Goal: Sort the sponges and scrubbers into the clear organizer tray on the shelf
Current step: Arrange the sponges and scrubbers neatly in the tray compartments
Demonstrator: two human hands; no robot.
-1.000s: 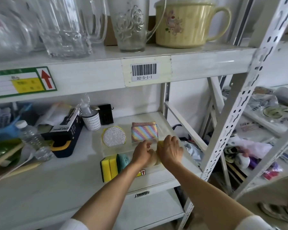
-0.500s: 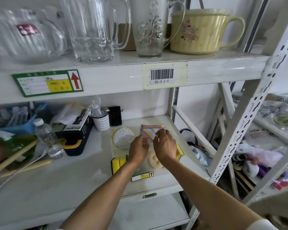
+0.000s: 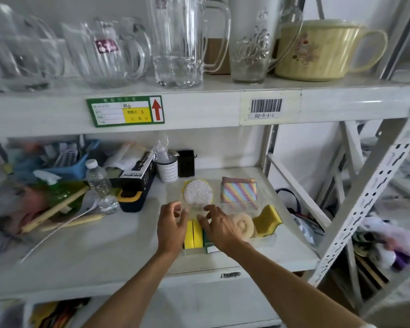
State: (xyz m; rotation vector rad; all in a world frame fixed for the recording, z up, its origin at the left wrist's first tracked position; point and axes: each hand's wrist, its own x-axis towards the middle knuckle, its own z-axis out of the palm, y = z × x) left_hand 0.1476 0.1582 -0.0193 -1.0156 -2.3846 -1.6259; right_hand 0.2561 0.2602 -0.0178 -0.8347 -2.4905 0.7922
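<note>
Your left hand [image 3: 172, 227] and right hand [image 3: 219, 227] hover over the clear organizer tray [image 3: 269, 241] on the shelf [image 3: 104, 242], fingers spread, holding nothing. The round scrubber [image 3: 197, 192], striped cloth [image 3: 238, 192], loofah [image 3: 243, 224] and yellow sponges [image 3: 193, 234] appear seated inside. The step appears to be final straightening; next, check that each piece sits within its compartment.

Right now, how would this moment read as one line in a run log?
left hand: open, empty | right hand: open, empty | both above organizer tray | loofah, yellow sponge in tray
</note>
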